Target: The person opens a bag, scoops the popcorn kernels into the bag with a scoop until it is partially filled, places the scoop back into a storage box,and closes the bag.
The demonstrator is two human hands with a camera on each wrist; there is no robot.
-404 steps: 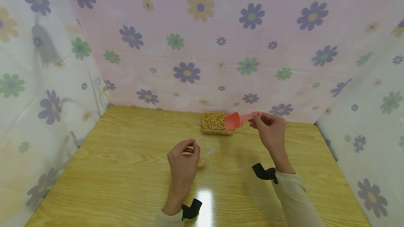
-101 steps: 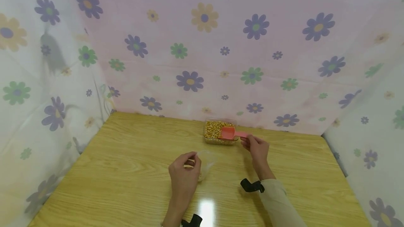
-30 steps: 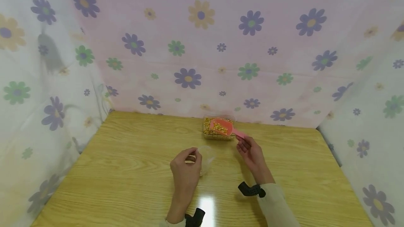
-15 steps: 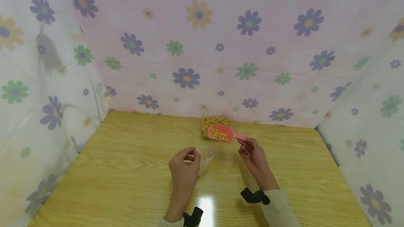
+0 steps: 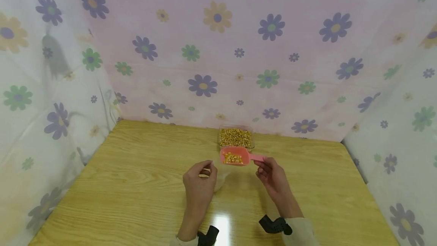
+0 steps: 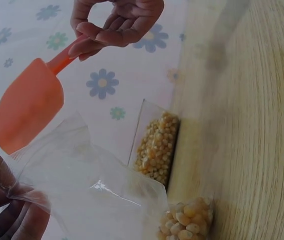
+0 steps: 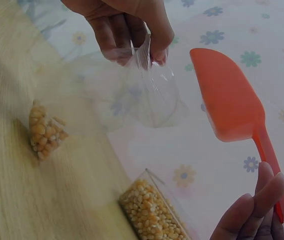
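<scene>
My left hand [image 5: 199, 181] pinches the top edge of a clear plastic bag [image 6: 96, 185], whose bottom corner holds some corn kernels [image 6: 187, 220] at the tabletop. By its handle, my right hand [image 5: 274, 177] grips a coral-pink scoop [image 5: 244, 155] with a small load of yellow kernels [image 5: 233, 158] in its bowl. The scoop is level, in front of the clear container and just above and to the right of the left fingertips. In the head view it hides much of the bag's mouth. The clear rectangular container [image 5: 253, 139] is filled with corn kernels [image 5: 235, 136].
The wood-grain table [image 5: 136, 170] reaches back to a flower-printed cloth [image 5: 218, 48] that hangs behind and on both sides. The container stands near the table's back edge. A black wrist mount [image 5: 274, 225] sits on the right wrist, another mount [image 5: 208, 235] on the left.
The right hand has lifted the scoop, now loaded with kernels, out of the container and brought it toward the bag. The left hand has stayed almost still, holding the bag.
</scene>
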